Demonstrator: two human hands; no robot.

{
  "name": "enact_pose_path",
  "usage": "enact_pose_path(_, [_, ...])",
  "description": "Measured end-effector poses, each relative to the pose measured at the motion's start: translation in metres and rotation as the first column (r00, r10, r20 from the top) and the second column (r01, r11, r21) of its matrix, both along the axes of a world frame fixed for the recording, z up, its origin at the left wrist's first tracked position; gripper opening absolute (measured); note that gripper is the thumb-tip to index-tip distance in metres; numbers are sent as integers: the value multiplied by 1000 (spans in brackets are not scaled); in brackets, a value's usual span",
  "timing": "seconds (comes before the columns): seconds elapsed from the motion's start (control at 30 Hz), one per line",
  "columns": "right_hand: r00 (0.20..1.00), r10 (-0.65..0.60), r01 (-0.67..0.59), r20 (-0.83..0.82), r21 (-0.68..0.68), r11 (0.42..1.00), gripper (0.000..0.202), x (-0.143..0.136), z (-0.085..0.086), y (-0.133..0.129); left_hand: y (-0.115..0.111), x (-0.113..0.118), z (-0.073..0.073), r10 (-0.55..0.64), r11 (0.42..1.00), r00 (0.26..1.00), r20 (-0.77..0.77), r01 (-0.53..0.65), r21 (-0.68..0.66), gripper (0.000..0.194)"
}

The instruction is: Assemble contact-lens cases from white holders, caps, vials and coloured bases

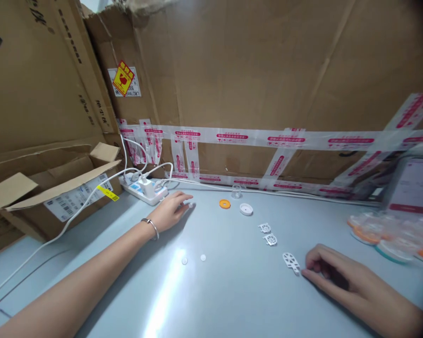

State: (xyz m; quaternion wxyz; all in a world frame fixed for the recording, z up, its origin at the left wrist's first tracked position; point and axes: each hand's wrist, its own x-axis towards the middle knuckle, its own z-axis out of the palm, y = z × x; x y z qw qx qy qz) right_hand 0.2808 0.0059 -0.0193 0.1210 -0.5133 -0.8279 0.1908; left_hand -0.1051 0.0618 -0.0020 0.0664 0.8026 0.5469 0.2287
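Progress looks partial, judging from how things lie. Well to the right of the orange disc (224, 203), blurred clear-topped pieces (391, 234) on orange and teal bases seem already put together, while whatever lies loose around the disc is separate, none of it joined. Those loose items seem to be what is left.

The larger spoked part (291, 263) lies flat, to the right of the orange disc and nearer the person: white, thin, wheel-like with cut-out openings, and a short tab at its near end. The right hand (341, 274) rests just beside that tab, fingers loosely curled around a gap with nothing visible in it (whether a fingertip touches the tab, I cannot tell). Between this part and the disc lie two smaller spoked parts (270, 240), also white.

Left of the orange disc, the left hand (169, 210) has its thumb and forefinger at a tiny white piece (191, 205); pinched or merely touched, that cannot be made out. Just right of the disc sits a white round cap (246, 209); behind it to the right stands a clear cup (236, 191). Nearer the person than the disc, and to its left, lie two small discs (203, 257), whitish and plain.
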Motion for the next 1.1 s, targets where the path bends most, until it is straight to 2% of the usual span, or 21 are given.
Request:
enact_pose_path(0.1, [1000,-30,30,7,5,1000,22,-3,4,-2,3,7,-8,-10,1000,1000,-7,11,5,24])
enact_pose_path(0.57, [999,-34,34,-42,20,999,22,-9,17,-8,9,6,-15,3,1000,998,70,-3,6,14])
enact_pose_path(0.7, [999,-39,38,-13,-15,999,24,-11,17,-8,5,10,-9,8,999,995,98,-11,30,13])
enact_pose_path(0.8, [999,-45,44,-16,-29,999,24,-10,16,-8,-12,31,5,-44,998,991,125,38,48,12])
enact_pose_path(0.9, [998,-52,51,-31,-37,998,23,-9,15,-7,-37,66,16,-223,974,953,206,227,0,13])
enact_pose_path(1.0, [997,-61,59,-51,-39,997,23,-8,13,-6,-55,98,16,-388,909,903,185,408,-85,17])
enact_pose_path(1.1, [996,-66,64,-64,-40,997,24,-7,13,-6,-60,117,8,-464,871,880,104,475,-126,17])
